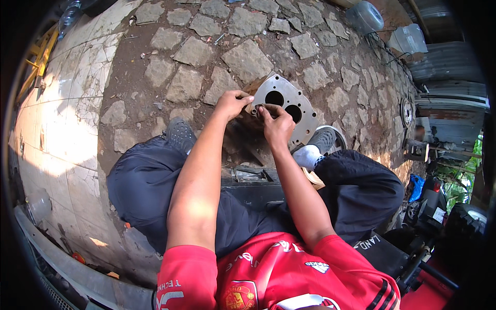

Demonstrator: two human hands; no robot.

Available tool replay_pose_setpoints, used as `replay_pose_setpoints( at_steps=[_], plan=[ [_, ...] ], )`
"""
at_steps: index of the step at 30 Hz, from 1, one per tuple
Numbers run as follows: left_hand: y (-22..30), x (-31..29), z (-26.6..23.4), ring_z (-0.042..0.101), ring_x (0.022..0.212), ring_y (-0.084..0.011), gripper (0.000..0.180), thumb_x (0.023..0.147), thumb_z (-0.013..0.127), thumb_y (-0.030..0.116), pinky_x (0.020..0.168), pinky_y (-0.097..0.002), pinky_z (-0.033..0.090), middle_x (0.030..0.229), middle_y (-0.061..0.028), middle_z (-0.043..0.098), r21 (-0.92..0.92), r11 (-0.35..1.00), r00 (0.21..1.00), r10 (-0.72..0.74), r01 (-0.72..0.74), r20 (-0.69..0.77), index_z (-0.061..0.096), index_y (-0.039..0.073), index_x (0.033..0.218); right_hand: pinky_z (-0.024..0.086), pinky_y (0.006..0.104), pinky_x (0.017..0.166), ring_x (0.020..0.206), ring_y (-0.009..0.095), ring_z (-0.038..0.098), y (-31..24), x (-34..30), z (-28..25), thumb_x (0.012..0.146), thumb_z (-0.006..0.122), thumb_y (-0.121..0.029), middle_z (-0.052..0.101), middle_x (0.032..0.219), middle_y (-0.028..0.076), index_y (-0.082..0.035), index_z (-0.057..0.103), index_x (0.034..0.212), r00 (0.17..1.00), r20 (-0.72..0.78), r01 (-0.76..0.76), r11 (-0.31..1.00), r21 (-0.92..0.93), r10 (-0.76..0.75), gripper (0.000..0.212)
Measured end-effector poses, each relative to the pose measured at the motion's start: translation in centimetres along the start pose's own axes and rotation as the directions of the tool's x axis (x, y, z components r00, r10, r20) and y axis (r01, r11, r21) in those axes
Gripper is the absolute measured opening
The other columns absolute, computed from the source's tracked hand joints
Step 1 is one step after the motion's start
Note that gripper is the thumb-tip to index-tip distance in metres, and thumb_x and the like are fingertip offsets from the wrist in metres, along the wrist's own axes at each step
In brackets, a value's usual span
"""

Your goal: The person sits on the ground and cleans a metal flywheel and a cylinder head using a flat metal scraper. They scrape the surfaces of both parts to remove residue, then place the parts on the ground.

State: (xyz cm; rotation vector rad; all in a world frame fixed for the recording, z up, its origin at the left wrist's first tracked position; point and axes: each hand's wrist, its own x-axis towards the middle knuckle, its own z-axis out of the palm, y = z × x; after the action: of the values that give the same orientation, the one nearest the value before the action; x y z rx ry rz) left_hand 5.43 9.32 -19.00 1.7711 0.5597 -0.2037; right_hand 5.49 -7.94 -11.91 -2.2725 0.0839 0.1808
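Observation:
A grey metal engine cylinder block (306, 106) with two large round bores and several bolt holes stands on the ground between my feet, its flat face up. My left hand (232, 105) grips its left edge, with thumb and fingers closed at the corner. My right hand (278, 125) lies over the near left part of the face, beside the bores. Its fingertips are pinched together at a hole near that edge. Whatever they hold, if anything, is too small and covered to make out.
Dark shoes (181, 135) flank the block on rough stone paving (188, 85). Between my legs sits a dark box (248, 192). Pale tiles (72, 119) lie left, near a yellow metal frame (44, 57). Clear plastic containers (365, 18) and a motorbike (431, 204) are at right.

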Motion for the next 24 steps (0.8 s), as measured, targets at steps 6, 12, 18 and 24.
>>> replay_pose_setpoints(
  at_steps=[6, 12, 18, 24],
  plan=[
    [-0.4, 1.0, 0.7, 0.075, 0.092, -0.0210, 0.040, 0.086, 0.088, 0.032, 0.086, -0.0372, 0.059, 0.101, -0.0158, 0.080, -0.207, 0.970, 0.990, -0.114, 0.129, 0.083, 0.081, 0.001, 0.110, 0.058, 0.0360, 0.078, 0.079, 0.022, 0.077, 0.9, -0.7, 0.9, 0.088, 0.087, -0.024, 0.081, 0.089, 0.013, -0.003, 0.081, 0.099, 0.988, -0.095, 0.126, 0.992, 0.009, -0.124, 0.024],
    [1.0, 0.0, 0.1, 0.074, 0.090, -0.0214, 0.039, 0.086, 0.088, 0.032, 0.086, -0.0367, 0.058, 0.100, -0.0164, 0.080, -0.163, 0.977, 0.990, -0.125, 0.134, 0.064, 0.080, 0.000, 0.107, 0.058, 0.0368, 0.078, 0.079, 0.023, 0.077, -0.3, 0.3, 1.2, 0.089, 0.085, -0.018, 0.080, 0.087, 0.015, 0.000, 0.079, 0.098, 0.981, -0.124, 0.147, 0.988, -0.057, -0.153, 0.021],
    [-0.2, 0.7, 0.2, 0.073, 0.095, -0.0196, 0.038, 0.089, 0.086, 0.032, 0.088, -0.0362, 0.057, 0.104, -0.0143, 0.080, -0.118, 0.990, 0.996, -0.065, 0.071, 0.054, 0.079, 0.001, 0.109, 0.058, 0.0369, 0.079, 0.079, 0.025, 0.077, 1.2, -0.4, 1.1, 0.088, 0.085, -0.017, 0.080, 0.087, 0.015, 0.000, 0.078, 0.098, 0.981, -0.104, 0.152, 0.983, -0.102, -0.162, 0.021],
    [0.0, 0.3, 0.8, 0.071, 0.094, -0.0186, 0.035, 0.091, 0.085, 0.030, 0.088, -0.0356, 0.057, 0.103, -0.0126, 0.079, -0.066, 0.995, 0.997, -0.071, 0.072, 0.016, 0.079, 0.001, 0.110, 0.057, 0.0412, 0.080, 0.082, 0.030, 0.077, 2.5, -2.1, 0.9, 0.088, 0.086, -0.021, 0.079, 0.089, 0.017, 0.000, 0.077, 0.095, 0.988, -0.110, 0.101, 0.992, -0.073, -0.109, 0.024]
  ],
)
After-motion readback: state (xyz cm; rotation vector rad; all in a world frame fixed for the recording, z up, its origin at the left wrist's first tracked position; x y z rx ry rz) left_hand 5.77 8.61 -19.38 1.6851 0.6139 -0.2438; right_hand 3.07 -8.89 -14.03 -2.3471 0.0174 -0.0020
